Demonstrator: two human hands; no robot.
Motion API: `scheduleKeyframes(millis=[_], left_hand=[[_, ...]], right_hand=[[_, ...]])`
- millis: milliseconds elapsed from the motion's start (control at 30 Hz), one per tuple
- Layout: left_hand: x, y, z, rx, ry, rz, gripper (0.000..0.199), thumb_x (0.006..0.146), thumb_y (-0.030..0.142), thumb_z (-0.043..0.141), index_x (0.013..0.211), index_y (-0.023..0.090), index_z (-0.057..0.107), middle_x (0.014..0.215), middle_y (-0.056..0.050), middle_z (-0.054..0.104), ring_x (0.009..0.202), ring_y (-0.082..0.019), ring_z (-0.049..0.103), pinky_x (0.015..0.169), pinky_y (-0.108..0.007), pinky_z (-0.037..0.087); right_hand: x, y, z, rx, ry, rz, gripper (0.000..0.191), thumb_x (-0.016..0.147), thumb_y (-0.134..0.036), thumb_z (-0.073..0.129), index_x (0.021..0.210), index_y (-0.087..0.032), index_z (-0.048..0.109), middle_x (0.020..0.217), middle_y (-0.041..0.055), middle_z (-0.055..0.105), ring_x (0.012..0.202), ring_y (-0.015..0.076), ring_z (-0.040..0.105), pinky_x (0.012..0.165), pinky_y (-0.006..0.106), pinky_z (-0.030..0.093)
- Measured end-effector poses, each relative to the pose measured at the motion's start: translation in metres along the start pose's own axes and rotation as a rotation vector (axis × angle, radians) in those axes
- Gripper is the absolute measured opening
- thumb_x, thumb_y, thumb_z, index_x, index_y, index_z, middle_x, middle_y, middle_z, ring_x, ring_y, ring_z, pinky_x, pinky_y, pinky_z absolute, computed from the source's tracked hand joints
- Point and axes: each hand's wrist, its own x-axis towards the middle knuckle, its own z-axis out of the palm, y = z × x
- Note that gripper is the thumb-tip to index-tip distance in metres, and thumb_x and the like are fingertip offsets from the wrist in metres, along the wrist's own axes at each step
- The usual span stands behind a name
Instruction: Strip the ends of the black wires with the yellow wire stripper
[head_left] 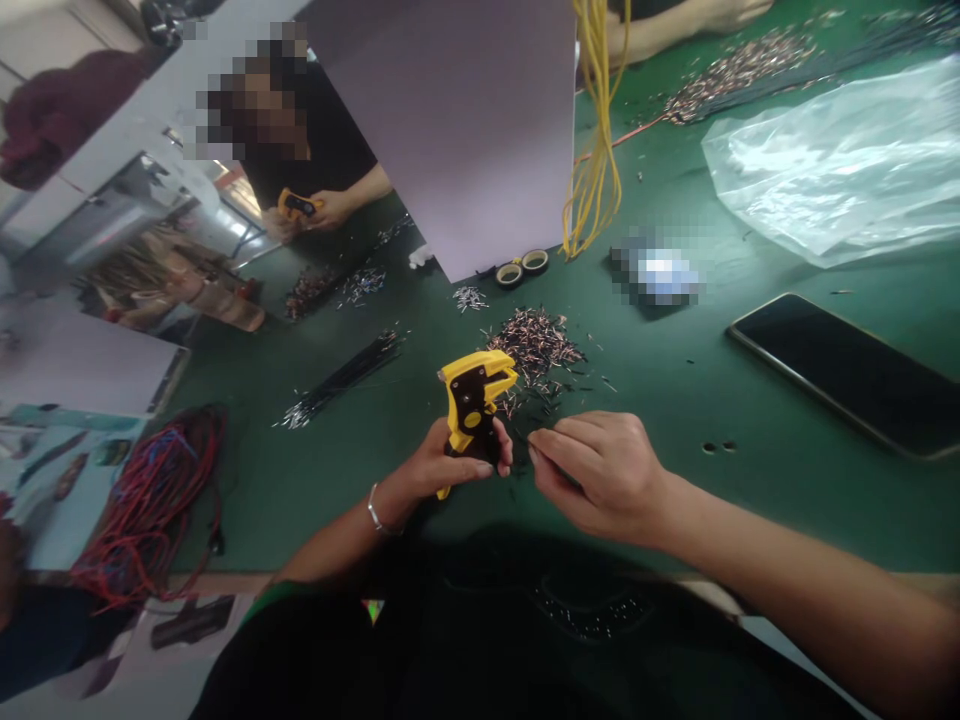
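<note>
Here, wire stripper in left hand

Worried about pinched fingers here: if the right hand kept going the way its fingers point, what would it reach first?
Probably the fingertips of the left hand, wrapped around the yellow wire stripper, just ahead of the right hand, though depth is hard to judge from this view.

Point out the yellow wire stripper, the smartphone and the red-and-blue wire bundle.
Yellow wire stripper (480, 372): head view, on its yellow top.
Smartphone (847, 372): head view, on its dark screen.
Red-and-blue wire bundle (146, 510): head view, on the coil's middle.
</note>
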Motion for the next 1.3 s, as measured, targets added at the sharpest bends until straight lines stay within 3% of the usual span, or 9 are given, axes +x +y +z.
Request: scheduleKeyframes(millis=[300,600,833,1067,1133,1300], left_hand=[[0.0,-0.006,-0.001,0.012,0.04,0.021,0.032,0.078,0.023,0.078,0.105,0.014,0.064,0.085,-0.007,0.068,0.077,-0.019,0.065,0.075,-0.034,0.053],[-0.001,-0.014,-0.006,0.171,0.08,0.021,0.026,0.081,0.032,0.076,0.093,0.012,0.063,0.073,-0.005,0.066,0.064,-0.015,0.063,0.065,-0.029,0.052],[-0.002,-0.01,-0.002,0.201,0.155,-0.028,0.03,0.08,0.038,0.077,0.079,0.011,0.063,0.056,-0.003,0.064,0.049,-0.013,0.06,0.051,-0.025,0.049],[-0.001,-0.02,-0.005,0.119,0.27,-0.045,0.032,0.073,0.036,0.082,0.073,0.013,0.059,0.047,0.002,0.058,0.036,-0.01,0.051,0.039,-0.022,0.043],[0.001,-0.019,-0.004,0.048,0.261,-0.028,0.028,0.074,0.032,0.08,0.075,0.013,0.059,0.047,0.002,0.058,0.036,-0.011,0.052,0.04,-0.023,0.044],[0.006,-0.01,-0.007,-0.201,0.093,-0.095,0.029,0.066,0.026,0.08,0.082,0.011,0.062,0.057,-0.002,0.063,0.045,-0.016,0.059,0.049,-0.031,0.051]], right_hand=[[0.0,-0.001,0.001,0.008,-0.017,0.009,0.027,0.09,-0.01,0.05,0.067,-0.016,0.063,0.053,0.0013,0.057,0.045,0.0129,0.047,0.047,0.032,0.039],[0.0,-0.002,0.0,0.019,-0.036,0.004,0.028,0.088,-0.008,0.049,0.065,-0.017,0.063,0.053,0.0014,0.057,0.045,0.0134,0.048,0.047,0.032,0.037],[-0.002,-0.002,0.002,0.031,-0.037,0.014,0.026,0.087,-0.007,0.049,0.067,-0.017,0.063,0.055,0.0011,0.058,0.046,0.0132,0.049,0.048,0.032,0.037],[-0.002,-0.002,0.002,0.088,-0.007,0.046,0.024,0.087,-0.008,0.05,0.071,-0.017,0.065,0.058,0.0026,0.063,0.049,0.0135,0.052,0.05,0.03,0.041],[-0.002,0.001,0.001,0.135,0.019,0.065,0.023,0.088,-0.008,0.051,0.073,-0.015,0.067,0.059,0.0036,0.064,0.048,0.0135,0.054,0.049,0.029,0.042],[0.0,0.015,-0.005,0.202,0.076,0.211,0.021,0.092,-0.013,0.052,0.085,-0.015,0.072,0.065,0.0035,0.07,0.052,0.013,0.062,0.05,0.026,0.047]])
